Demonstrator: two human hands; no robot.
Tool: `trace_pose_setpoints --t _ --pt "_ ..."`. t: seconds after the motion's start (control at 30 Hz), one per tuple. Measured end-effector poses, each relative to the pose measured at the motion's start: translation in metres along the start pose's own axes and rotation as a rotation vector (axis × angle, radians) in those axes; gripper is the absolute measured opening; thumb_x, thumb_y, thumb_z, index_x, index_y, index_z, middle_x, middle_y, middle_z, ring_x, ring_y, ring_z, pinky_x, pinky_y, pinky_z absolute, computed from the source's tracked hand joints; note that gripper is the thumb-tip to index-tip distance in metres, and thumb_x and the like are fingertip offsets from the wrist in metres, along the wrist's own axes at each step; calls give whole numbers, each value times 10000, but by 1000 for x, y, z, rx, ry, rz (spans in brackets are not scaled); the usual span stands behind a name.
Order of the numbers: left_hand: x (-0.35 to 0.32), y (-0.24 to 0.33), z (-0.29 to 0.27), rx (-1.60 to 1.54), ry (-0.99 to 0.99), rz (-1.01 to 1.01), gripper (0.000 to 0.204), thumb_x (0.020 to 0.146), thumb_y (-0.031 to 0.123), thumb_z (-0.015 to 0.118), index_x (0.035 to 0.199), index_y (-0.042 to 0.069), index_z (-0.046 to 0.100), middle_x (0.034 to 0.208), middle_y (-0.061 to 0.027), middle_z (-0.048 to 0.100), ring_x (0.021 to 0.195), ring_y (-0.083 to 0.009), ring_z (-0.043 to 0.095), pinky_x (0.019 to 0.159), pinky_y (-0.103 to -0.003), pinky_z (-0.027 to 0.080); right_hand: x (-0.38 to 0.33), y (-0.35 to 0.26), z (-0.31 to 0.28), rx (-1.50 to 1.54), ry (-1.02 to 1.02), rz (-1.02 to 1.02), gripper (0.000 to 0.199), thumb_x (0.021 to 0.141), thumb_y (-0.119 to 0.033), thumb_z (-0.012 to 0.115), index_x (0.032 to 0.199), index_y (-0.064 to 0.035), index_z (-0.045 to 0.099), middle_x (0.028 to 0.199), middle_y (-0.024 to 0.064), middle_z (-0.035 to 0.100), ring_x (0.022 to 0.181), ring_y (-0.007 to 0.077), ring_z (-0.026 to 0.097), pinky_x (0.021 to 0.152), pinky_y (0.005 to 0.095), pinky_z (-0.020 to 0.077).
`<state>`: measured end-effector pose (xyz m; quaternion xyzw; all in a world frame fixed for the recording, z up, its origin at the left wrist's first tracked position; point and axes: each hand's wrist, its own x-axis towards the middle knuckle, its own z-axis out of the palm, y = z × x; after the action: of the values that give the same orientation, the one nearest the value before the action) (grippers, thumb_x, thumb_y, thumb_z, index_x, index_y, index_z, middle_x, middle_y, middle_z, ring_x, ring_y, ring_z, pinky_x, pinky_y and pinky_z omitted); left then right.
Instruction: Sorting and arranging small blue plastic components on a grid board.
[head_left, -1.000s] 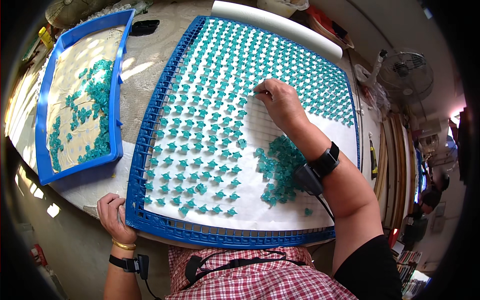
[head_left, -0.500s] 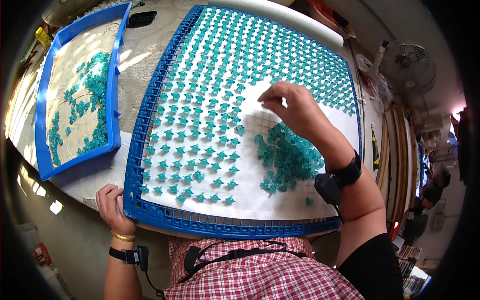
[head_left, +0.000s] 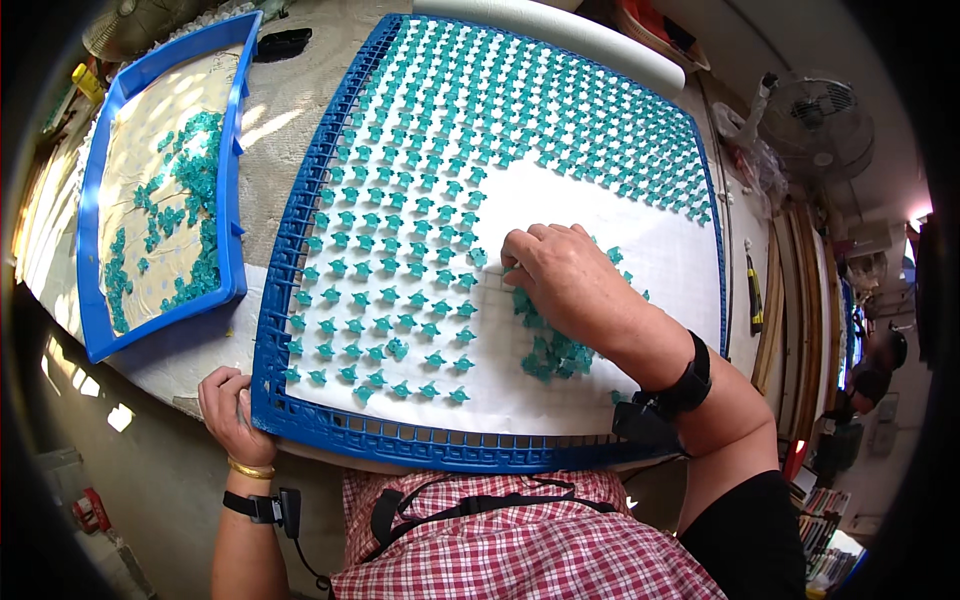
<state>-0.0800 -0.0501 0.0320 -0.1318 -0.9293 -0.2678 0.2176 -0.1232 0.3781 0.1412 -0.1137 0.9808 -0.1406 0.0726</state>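
A large blue mesh tray [head_left: 480,455] lies before me, covered by a white sheet [head_left: 450,405]. Small teal translucent pieces [head_left: 365,243], shaped a bit like little winged figures, stand on it in spaced rows along the left and far sides. A loose pile of the same pieces [head_left: 555,357] is heaped right of the middle. My right hand [head_left: 560,275] hovers over the pile's far left edge, fingers curled down and closed; their tips are partly hidden. At the near left corner, my left hand [head_left: 235,415] curls its fingers against the tray's rim.
A blue-rimmed tray [head_left: 232,180] with more teal pieces on a yellowish cloth stands to the left. A white roll [head_left: 590,40] lies along the far edge. A yellow-and-black cutter [head_left: 753,292] and a fan [head_left: 820,125] are at the right.
My right hand has come down and nearer, from above the bare sheet to the pile's edge, covering part of the pile. My left hand stays at the corner.
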Motion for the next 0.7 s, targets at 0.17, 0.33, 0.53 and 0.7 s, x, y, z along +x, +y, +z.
trace_pose_setpoints --t 0.17,0.33,0.53,0.7 --pt "0 1 -1 3 -2 -13 266 1001 223 500 977 8 655 1032 -192 615 981 -366 582 910 -466 454 -1 -5 -7 134 19 54 114 912 -88 715 1001 -28 677 953 143 693 963 337 662 891 445 504" --pt "1 1 -1 13 -6 -2 263 1004 221 499 979 10 654 1039 -192 618 982 -366 585 908 -469 455 -1 -3 -4 96 93 -2 142 900 -84 726 1013 -8 686 974 162 699 950 348 667 865 444 529" --pt "1 0 1 -2 5 6 257 1007 218 504 979 11 654 1038 -192 620 980 -366 586 907 -469 457 6 4 -4 148 -53 52 120 907 -101 716 997 -36 670 982 157 693 990 351 653 897 448 487" --pt "0 -1 0 -4 4 9 261 1020 235 518 992 11 649 1046 -180 620 992 -354 591 913 -452 464 4 8 -4 176 77 102 95 913 -112 714 963 -40 678 1008 143 687 1007 339 636 914 437 477"
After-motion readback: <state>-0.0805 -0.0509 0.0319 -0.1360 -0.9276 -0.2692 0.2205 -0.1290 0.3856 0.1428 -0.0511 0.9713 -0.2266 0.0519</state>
